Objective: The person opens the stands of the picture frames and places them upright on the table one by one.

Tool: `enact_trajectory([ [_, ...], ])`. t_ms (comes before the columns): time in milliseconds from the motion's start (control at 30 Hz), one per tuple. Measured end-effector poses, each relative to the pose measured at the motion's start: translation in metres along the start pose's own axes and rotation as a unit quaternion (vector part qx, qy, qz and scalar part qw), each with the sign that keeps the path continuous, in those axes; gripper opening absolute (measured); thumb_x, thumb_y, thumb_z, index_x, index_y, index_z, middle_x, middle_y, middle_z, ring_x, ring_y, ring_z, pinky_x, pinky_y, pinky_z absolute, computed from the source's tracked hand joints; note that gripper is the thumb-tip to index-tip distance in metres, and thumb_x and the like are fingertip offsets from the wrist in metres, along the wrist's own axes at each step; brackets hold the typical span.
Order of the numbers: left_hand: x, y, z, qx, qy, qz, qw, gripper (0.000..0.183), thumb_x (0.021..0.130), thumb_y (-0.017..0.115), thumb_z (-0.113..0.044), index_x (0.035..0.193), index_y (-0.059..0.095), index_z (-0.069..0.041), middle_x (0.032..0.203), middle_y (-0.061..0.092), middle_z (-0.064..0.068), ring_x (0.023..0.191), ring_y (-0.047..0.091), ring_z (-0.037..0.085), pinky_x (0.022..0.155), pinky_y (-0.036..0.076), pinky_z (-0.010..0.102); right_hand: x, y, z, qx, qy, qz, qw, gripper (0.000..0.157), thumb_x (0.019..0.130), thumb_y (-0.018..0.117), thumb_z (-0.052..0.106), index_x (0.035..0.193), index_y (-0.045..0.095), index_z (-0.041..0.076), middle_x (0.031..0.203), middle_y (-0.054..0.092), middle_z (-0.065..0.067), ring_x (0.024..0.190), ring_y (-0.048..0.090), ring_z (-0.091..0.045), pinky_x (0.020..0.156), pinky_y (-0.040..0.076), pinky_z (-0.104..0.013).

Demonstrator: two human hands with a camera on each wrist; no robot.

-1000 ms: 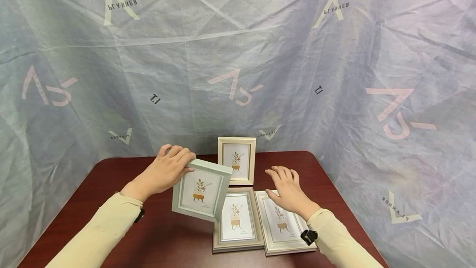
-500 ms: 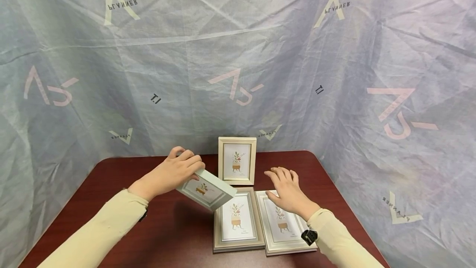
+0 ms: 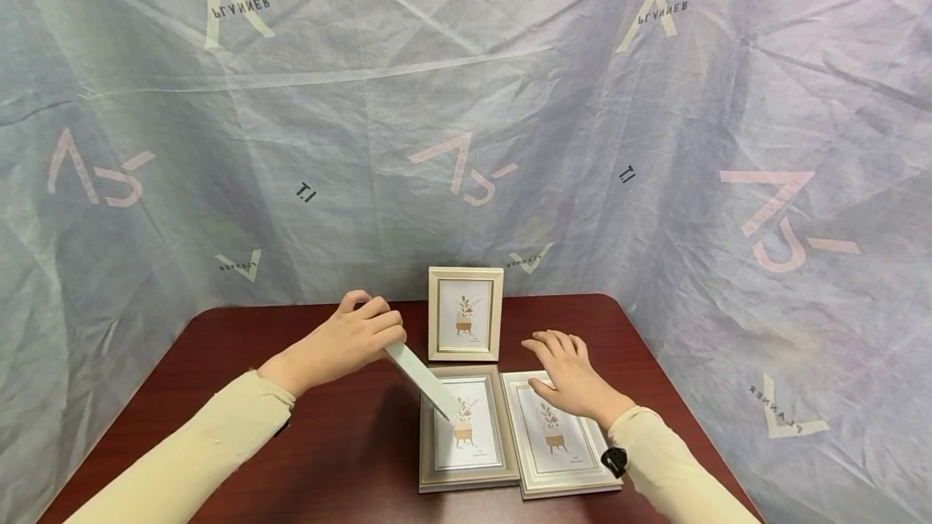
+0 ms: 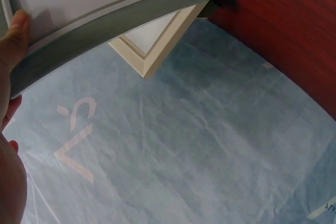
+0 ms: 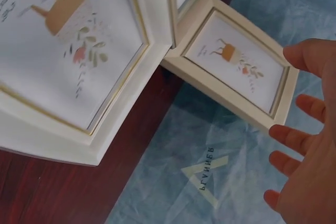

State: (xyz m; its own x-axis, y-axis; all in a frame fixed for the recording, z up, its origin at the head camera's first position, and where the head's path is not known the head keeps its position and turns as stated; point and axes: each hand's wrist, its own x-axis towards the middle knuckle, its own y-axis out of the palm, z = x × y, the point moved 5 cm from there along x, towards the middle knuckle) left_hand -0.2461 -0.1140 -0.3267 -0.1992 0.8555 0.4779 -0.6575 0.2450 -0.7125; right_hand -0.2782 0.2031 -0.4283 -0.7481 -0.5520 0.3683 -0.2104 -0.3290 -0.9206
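1. At the near side of the table (image 3: 349, 443), two rectangles lie face up, just beside each other — a taupe frame (image 3: 475, 437) with silvery stepped moulding and a white frame (image 3: 557, 437) lined in thin gold.
2. One end over the taupe frame, a pale green frame (image 3: 421, 381) hangs gripped in the left hand (image 3: 349, 338), thumb on its face. Half a second ago its picture showed from the head; now only a flat, matte edge does — a turn suggesting mid-handling, not yet set down.
3. Fingers spread, the right hand (image 3: 571, 374) holds nothing above the white frame, barely shifted.
4. Behind, a cream frame (image 3: 464, 314) stands upright, its border ridged.
5. Farthest hangs creased grey-blue cloth (image 3: 364, 184), printed with lettering.
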Motion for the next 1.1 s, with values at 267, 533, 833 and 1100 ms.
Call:
enact_trajectory([
  [267, -0.002, 0.000, -0.005, -0.026, 0.007, -0.056, 0.9980, 0.045, 0.063, 0.092, -0.020, 0.095, 0.060, -0.018, 0.096, 0.057, -0.008, 0.090, 0.053, 0.016, 0.084, 0.036, 0.045, -0.003, 0.002, -0.003, -0.014, -0.042, -0.017, 0.999, 0.055, 0.087, 0.073, 0.021, 0.135, 0.052, 0.004, 0.138, 0.046, -0.020, 0.129, 0.038, -0.041, 0.099, 0.025, -0.062],
  [533, -0.006, 0.004, -0.010, -0.022, 0.015, -0.084, 0.9961, 0.040, 0.069, 0.088, -0.019, 0.094, 0.058, -0.013, 0.097, 0.057, -0.006, 0.092, 0.053, 0.017, 0.083, 0.036, 0.044, -0.003, 0.001, -0.003, -0.034, -0.080, -0.026, 0.996, 0.054, 0.087, 0.073, 0.021, 0.135, 0.052, 0.007, 0.139, 0.047, -0.018, 0.128, 0.040, -0.038, 0.100, 0.025, -0.059],
  [833, -0.008, 0.005, -0.013, -0.052, 0.026, -0.136, 0.9890, 0.045, 0.061, 0.092, -0.010, 0.093, 0.060, -0.013, 0.099, 0.061, -0.004, 0.092, 0.054, 0.017, 0.083, 0.033, 0.044, -0.004, -0.002, 0.000, -0.045, -0.105, -0.043, 0.993, 0.056, 0.084, 0.075, 0.019, 0.134, 0.053, 0.008, 0.137, 0.048, -0.018, 0.127, 0.042, -0.037, 0.097, 0.027, -0.058],
  [1100, -0.008, 0.006, -0.016, -0.055, 0.025, -0.138, 0.9886, 0.042, 0.064, 0.090, -0.010, 0.094, 0.060, -0.013, 0.100, 0.061, -0.004, 0.093, 0.053, 0.018, 0.083, 0.033, 0.044, -0.004, -0.002, 0.000, -0.046, -0.109, -0.043, 0.992, 0.056, 0.084, 0.074, 0.020, 0.134, 0.053, 0.007, 0.138, 0.048, -0.018, 0.126, 0.042, -0.037, 0.097, 0.027, -0.058],
])
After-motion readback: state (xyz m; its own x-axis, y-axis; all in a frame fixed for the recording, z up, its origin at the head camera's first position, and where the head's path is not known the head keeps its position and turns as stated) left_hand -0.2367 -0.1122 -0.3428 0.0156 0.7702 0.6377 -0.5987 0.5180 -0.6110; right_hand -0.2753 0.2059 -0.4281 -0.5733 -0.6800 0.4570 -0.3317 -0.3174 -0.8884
